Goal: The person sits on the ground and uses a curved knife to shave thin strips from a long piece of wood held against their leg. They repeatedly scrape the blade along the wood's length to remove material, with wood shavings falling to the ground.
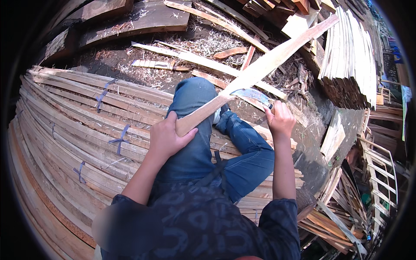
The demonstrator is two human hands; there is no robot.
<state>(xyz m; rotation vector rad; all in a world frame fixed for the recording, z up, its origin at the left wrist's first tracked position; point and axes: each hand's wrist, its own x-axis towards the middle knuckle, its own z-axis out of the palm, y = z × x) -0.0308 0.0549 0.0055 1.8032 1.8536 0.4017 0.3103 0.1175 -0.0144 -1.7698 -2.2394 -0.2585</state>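
My left hand [168, 135] is closed round the near end of a long wooden board [264, 65], which rests across my raised knee. The board slants away to the far right, widening beyond a narrower near part. In my right hand [281, 116] is the handle of a knife with a curved blade [250, 94]. Its blade touches or lies very close to the board's right edge, where the wide part meets the narrow part; I cannot tell how deep it sits. The handle is mostly hidden by my fingers.
Bundles of wooden slats [86, 125] tied with blue strips lie under and left of me. A wooden sheath [158, 65] and loose strips lie on the shaving-strewn ground ahead. A tall stack of pale boards [351, 60] stands far right, with a ladder-like frame [379, 177] below it.
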